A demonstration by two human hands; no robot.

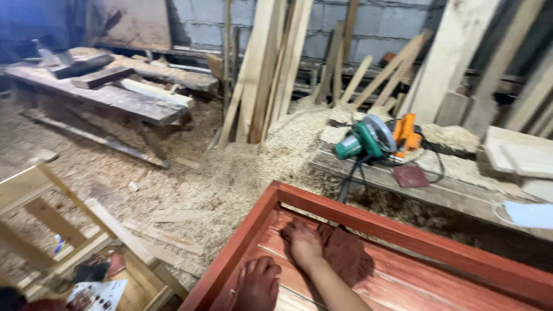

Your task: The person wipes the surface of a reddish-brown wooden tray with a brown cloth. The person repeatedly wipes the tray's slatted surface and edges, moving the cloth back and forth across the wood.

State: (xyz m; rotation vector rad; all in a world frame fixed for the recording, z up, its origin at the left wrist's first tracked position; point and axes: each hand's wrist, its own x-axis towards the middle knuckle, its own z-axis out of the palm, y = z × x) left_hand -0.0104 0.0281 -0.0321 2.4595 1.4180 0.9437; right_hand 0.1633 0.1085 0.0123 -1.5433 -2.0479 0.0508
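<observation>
Far left, bottom corner: pale wooden frame [69, 230] standing on the sawdust-covered floor [144, 173], with a white sheet of paper [98, 295] spotted with dark red dabs lying low inside it. Upper left: long rough desk [115, 98] carrying offcut boards and a dark block. Behind, leaning planks [271, 63] propped upright against a grey block wall [374, 23].

Centre bottom: open red-stained wooden box [403, 230], shaped like a shallow tray with raised rim, its floor boards streaked red and paler pink. Inside the box: a dark red cloth [345, 256] bunched against the boards just under the far rim.

Left hand [257, 283], stained red, resting flat inside the box near the left rim, fingers loosely curled, holding nothing. Right hand [303, 242], also stained red, reaching forward from a bare forearm entering at the bottom edge, pressed down on the box floor with its fingers on the edge of the cloth; whether closed around the cloth or merely pressing on it, cannot tell.

Right of centre, beyond the box: second desk [449, 193] heaped with sawdust, bearing a green circular saw [366, 141], an orange power tool [406, 132] touching it, black cables, and a dark red square of sandpaper [410, 175]. Far right edge: a white face mask [527, 214] on the desk.
</observation>
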